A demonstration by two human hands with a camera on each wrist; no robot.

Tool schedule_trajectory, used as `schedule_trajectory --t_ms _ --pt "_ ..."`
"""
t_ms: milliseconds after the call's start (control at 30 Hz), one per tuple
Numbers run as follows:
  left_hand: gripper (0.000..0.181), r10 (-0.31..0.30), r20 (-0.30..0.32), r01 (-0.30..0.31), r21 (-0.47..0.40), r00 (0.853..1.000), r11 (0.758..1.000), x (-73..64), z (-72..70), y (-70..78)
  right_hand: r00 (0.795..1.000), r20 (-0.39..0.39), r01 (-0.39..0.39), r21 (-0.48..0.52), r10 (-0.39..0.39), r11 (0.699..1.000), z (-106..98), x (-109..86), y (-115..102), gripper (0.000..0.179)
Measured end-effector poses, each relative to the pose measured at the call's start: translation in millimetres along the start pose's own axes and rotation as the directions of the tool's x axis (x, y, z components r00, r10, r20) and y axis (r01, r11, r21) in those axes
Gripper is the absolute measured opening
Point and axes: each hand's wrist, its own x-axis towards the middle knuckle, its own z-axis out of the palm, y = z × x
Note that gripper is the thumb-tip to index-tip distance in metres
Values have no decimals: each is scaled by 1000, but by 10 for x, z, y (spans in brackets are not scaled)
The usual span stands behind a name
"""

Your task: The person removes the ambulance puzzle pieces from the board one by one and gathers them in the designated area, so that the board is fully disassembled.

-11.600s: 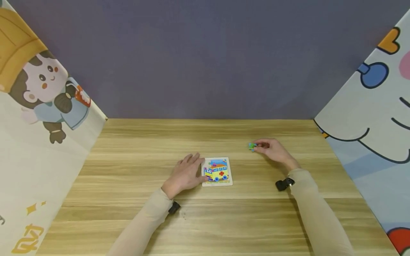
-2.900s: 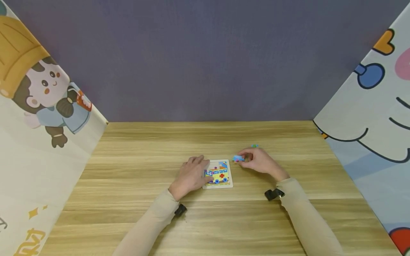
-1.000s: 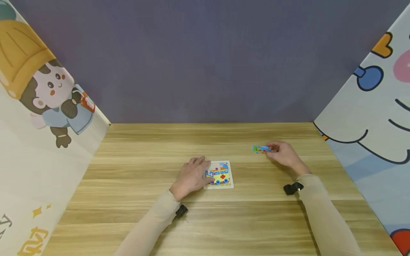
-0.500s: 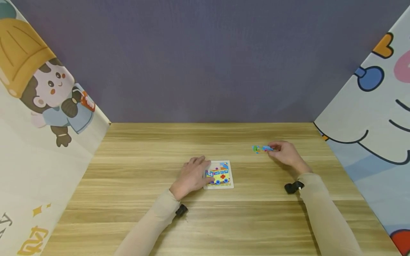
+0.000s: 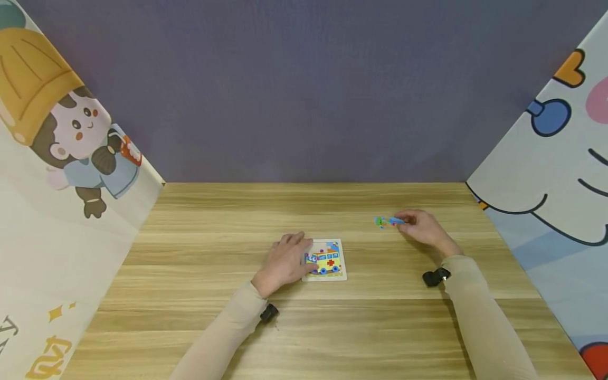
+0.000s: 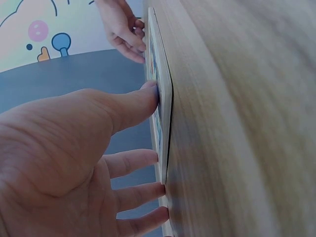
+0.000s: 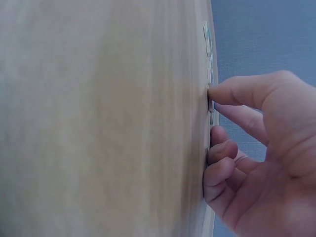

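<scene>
A small white-framed jigsaw board [image 5: 344, 267] lies on the table, with a yellow ambulance picture [image 5: 330, 262] in it; its upper left shows a pale bare patch. My left hand [image 5: 283, 265] rests at the board's left side, fingers extended and thumb on its face, as the left wrist view also shows. To the right, my right hand [image 5: 424, 228] pinches a blue jigsaw piece [image 5: 396, 220] between thumb and fingers, low at the tabletop. Just left of it lies a green-and-blue jigsaw piece [image 5: 379, 221]. In the right wrist view both are seen edge-on.
The wood-grain table [image 5: 304, 327] ends at a grey-blue panel [image 5: 313, 95] behind. Cartoon-printed panels [image 5: 28, 221] flank it left and right. A small black device [image 5: 269, 313] sits on each wrist.
Since 11.6 s ago the board's upper left has turned from blue to pale. My right hand carried the blue piece from beside the board rightward, next to the green one; lately it barely moves.
</scene>
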Motion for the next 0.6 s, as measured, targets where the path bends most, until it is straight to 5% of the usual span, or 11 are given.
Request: schedule_trajectory --t_ms 600 --pt "72 -7 3 7 -10 1000 1000 15 15 -8 999 -49 -11 32 13 999 29 -13 20 43"
